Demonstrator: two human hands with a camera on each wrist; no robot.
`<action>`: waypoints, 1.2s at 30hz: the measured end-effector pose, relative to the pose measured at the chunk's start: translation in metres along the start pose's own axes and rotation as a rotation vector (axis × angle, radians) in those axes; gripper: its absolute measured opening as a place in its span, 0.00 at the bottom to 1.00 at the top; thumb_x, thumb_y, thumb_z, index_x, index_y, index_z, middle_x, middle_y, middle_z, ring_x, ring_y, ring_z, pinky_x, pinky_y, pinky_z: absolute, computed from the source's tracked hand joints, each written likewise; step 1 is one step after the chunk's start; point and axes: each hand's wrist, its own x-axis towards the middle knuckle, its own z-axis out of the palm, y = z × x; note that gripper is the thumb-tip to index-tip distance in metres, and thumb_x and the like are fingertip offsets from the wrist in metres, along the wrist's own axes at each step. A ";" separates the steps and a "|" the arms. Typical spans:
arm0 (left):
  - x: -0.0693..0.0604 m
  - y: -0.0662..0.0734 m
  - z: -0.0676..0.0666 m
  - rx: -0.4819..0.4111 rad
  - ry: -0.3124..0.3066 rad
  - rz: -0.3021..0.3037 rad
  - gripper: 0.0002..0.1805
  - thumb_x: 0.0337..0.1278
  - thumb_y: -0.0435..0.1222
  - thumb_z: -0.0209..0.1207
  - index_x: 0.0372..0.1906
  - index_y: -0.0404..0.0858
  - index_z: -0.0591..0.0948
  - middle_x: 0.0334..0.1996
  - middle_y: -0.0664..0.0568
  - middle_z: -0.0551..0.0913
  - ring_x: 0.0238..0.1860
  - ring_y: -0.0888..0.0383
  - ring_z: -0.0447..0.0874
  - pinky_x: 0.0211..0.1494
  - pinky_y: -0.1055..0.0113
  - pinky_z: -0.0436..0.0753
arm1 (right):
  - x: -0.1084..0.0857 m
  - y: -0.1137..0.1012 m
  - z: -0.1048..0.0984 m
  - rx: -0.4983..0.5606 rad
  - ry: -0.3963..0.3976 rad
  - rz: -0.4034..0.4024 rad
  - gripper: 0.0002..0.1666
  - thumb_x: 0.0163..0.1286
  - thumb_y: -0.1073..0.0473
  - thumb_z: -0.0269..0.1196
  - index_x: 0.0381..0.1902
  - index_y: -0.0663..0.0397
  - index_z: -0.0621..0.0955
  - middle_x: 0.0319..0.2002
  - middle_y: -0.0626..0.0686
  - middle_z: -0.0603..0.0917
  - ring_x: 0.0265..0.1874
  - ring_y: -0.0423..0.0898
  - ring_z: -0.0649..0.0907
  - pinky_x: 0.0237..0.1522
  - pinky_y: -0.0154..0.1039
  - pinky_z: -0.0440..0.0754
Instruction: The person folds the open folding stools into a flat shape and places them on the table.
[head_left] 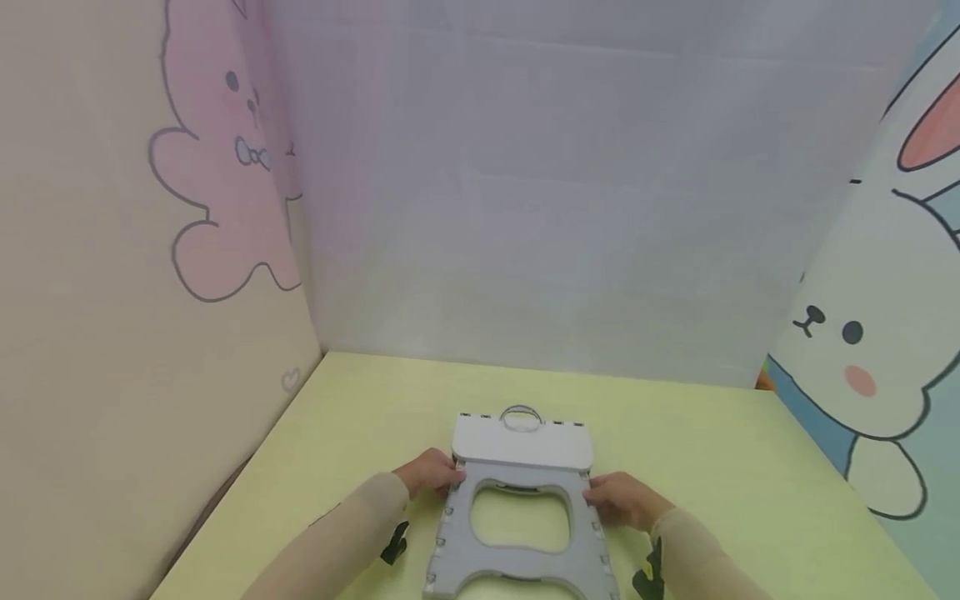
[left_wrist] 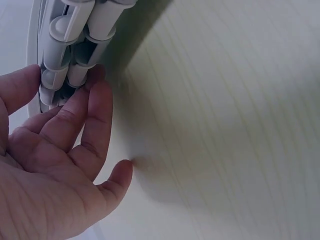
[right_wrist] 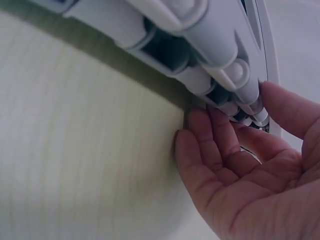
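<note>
A folded plastic step stool, white at its far end and grey along the rest, lies flat in the head view with a thin carry handle at its far edge. On its left side my left hand grips the edge, thumb on the upper face and fingertips at the underside. My right hand holds the opposite edge in much the same way. Both wrist views show the stool's side hinges close up, with the fingers reaching under them. The stool's near end runs out of the head view.
The stool is over a pale yellow wood-grain table. A plain whitish sheet hangs behind it. Side panels stand left and right, printed with a pink cartoon animal and a white rabbit.
</note>
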 end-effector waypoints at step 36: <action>0.010 -0.007 -0.016 0.184 0.113 0.148 0.11 0.59 0.36 0.60 0.32 0.31 0.85 0.26 0.49 0.83 0.27 0.56 0.78 0.32 0.65 0.77 | 0.012 -0.010 0.003 -0.108 0.072 0.064 0.16 0.66 0.61 0.57 0.44 0.71 0.79 0.38 0.57 0.82 0.42 0.55 0.81 0.50 0.54 0.78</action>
